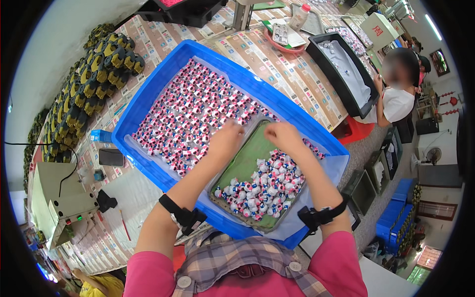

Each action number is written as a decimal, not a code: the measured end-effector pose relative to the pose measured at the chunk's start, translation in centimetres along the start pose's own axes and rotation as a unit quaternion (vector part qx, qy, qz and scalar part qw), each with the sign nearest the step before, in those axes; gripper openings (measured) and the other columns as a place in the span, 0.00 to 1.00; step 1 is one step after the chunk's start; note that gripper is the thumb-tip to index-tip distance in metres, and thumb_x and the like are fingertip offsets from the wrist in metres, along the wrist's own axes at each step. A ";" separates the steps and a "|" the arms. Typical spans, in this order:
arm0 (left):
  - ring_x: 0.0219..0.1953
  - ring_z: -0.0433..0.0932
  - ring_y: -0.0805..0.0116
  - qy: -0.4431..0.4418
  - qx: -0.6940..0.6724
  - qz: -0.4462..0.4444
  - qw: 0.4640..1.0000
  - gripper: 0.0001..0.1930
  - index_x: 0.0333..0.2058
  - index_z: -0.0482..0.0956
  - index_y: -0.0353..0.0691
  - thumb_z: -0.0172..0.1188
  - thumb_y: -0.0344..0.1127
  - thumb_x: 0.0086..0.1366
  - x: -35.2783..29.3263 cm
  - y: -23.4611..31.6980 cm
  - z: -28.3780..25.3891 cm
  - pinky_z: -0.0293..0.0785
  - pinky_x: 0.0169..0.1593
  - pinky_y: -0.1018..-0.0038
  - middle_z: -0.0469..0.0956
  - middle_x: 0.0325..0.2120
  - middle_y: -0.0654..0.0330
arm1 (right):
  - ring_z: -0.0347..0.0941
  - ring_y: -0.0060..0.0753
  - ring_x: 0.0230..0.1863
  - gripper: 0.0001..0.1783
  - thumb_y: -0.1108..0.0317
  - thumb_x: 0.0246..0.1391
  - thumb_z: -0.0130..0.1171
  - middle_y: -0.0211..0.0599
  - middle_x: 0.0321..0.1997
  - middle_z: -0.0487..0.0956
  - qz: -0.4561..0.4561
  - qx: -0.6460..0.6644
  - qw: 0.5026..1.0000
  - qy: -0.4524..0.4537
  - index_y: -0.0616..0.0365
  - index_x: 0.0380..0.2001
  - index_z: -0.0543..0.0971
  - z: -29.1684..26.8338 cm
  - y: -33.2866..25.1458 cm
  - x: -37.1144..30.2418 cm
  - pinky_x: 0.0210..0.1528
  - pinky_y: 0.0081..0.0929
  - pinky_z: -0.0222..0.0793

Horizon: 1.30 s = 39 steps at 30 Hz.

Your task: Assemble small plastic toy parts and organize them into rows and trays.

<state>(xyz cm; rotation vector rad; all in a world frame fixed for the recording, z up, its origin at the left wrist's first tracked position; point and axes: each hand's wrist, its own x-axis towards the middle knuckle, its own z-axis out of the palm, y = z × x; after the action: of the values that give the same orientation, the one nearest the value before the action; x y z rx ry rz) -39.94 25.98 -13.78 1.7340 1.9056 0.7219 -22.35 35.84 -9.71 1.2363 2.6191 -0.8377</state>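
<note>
A large blue plastic tray (132,105) lies before me, filled with rows of small white, pink and blue figurines (190,109). Across its near right part rests a smaller tray with a green lining (243,161), holding a loose heap of the same figurines (257,190). My left hand (227,141) is over the edge of the rows, beside the small tray, its fingers drawn together. Above the far end of the green lining, my right hand (284,136) has its fingertips pinched. Whatever either hand holds is too small or hidden to make out.
Black and yellow items (91,74) are piled at the left, near a beige machine (62,198) and a dark flat box (111,157). A black bin (341,74) with a white liner stands at the far right, where a person in white (397,104) sits.
</note>
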 end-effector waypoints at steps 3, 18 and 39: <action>0.35 0.75 0.55 -0.133 -0.009 0.066 0.989 0.13 0.39 0.74 0.46 0.56 0.32 0.53 -1.5 1.7 3.0 0.72 0.37 0.63 0.70 0.38 0.57 | 0.73 0.42 0.39 0.07 0.68 0.39 0.59 0.39 0.30 0.76 -0.103 -0.114 0.988 0.006 0.54 0.27 0.78 1.5 2.1 -3.0 0.40 0.37 0.69; 0.39 0.72 0.54 -0.103 -0.061 0.089 0.989 0.09 0.33 0.67 0.40 0.52 0.25 0.52 -2.6 2.2 5.3 0.70 0.40 0.66 0.69 0.36 0.55 | 0.72 0.46 0.36 0.14 0.73 0.38 0.59 0.41 0.32 0.73 -0.076 -0.046 0.982 0.167 0.56 0.33 0.72 5.2 2.2 -1.7 0.37 0.39 0.69; 0.39 0.71 0.57 0.038 0.031 0.156 0.987 0.14 0.38 0.70 0.40 0.55 0.25 0.50 -3.4 -3.3 -1.4 0.67 0.44 0.64 0.73 0.33 0.56 | 0.73 0.43 0.37 0.14 0.69 0.42 0.59 0.40 0.37 0.73 -0.086 0.097 0.975 0.178 0.55 0.36 0.73 5.6 -3.7 1.7 0.37 0.37 0.69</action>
<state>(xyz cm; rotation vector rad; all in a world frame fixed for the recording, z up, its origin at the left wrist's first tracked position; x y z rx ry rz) -43.05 22.29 -14.93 2.0997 1.7383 0.8595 -26.87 32.09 -13.34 1.3304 3.0274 -1.0034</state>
